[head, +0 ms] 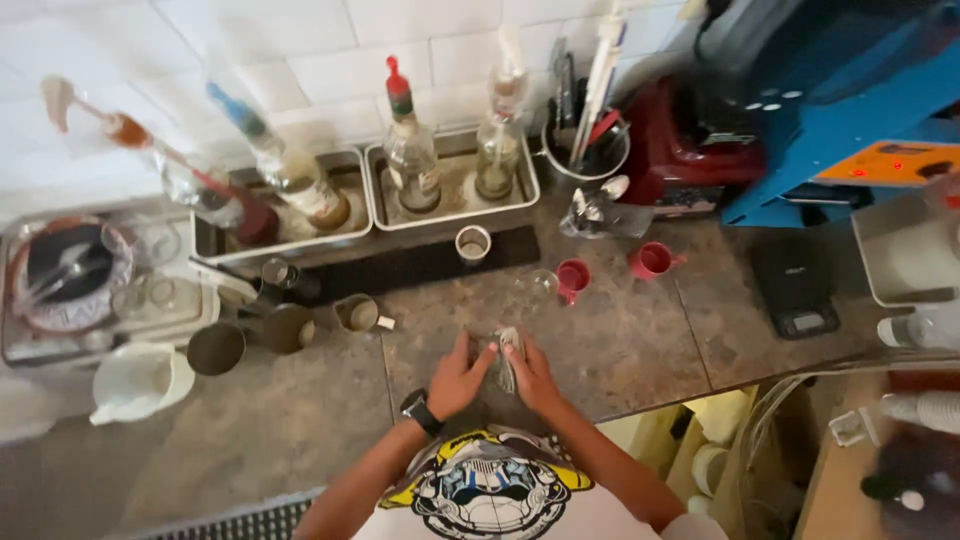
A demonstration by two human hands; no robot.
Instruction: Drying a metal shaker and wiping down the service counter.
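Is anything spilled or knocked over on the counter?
No spill shows. The bottles at the left seem to lean in their metal tray, perhaps from lens distortion. Both hands, left hand and right hand, clasp a small crumpled thing I cannot identify.

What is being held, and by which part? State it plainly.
Both hands hold a small crumpled grey cloth between them above the stone counter. The left hand presses its left side, the right hand its right side. The exact grip is blurred.
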